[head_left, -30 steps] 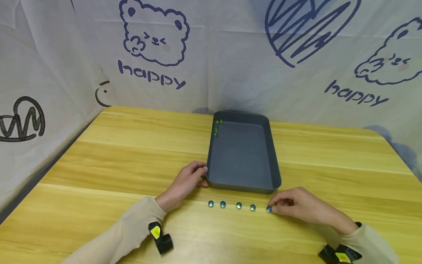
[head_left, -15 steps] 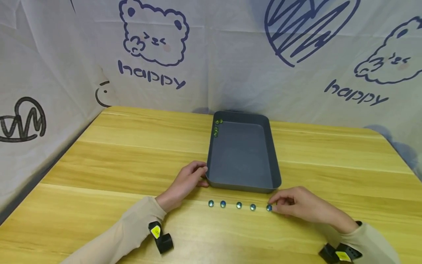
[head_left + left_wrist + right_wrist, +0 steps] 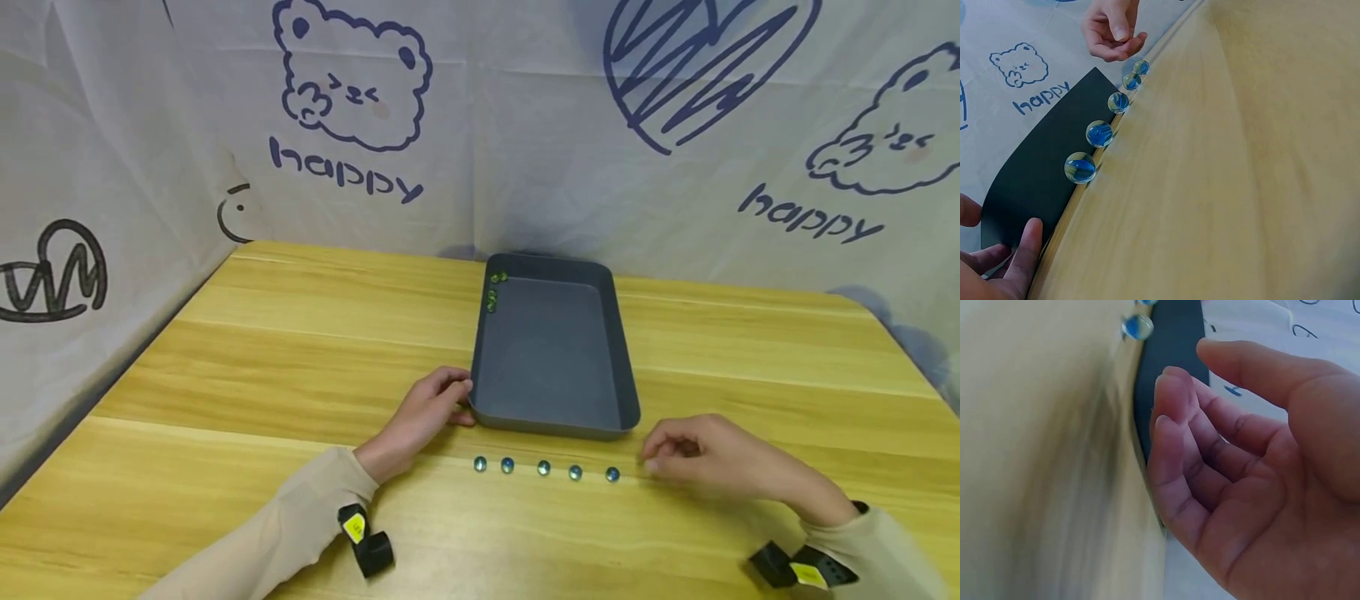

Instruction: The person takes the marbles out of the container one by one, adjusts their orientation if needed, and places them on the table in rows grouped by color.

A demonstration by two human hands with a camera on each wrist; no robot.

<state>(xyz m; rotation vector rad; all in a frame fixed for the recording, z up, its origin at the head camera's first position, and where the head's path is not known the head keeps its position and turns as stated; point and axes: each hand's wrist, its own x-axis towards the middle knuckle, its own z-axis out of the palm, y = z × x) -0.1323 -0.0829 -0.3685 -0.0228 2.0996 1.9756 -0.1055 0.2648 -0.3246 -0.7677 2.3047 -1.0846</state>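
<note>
In the head view, the right hand (image 3: 712,457) has moved rightward off the row of marbles (image 3: 543,467), lower centre. Left wrist: the left hand (image 3: 1015,269), loosely spread, touches the tray (image 3: 1029,169). Right wrist: the right hand, slack, holds nothing.

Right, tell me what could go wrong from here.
The five blue marbles sit loose on the table; a bump from the right hand, close beside the row, could set one rolling. The left hand touches the tray at a corner, so pulling it nearer might scatter the row. Tilting the tray could send the green pieces sliding.
</note>
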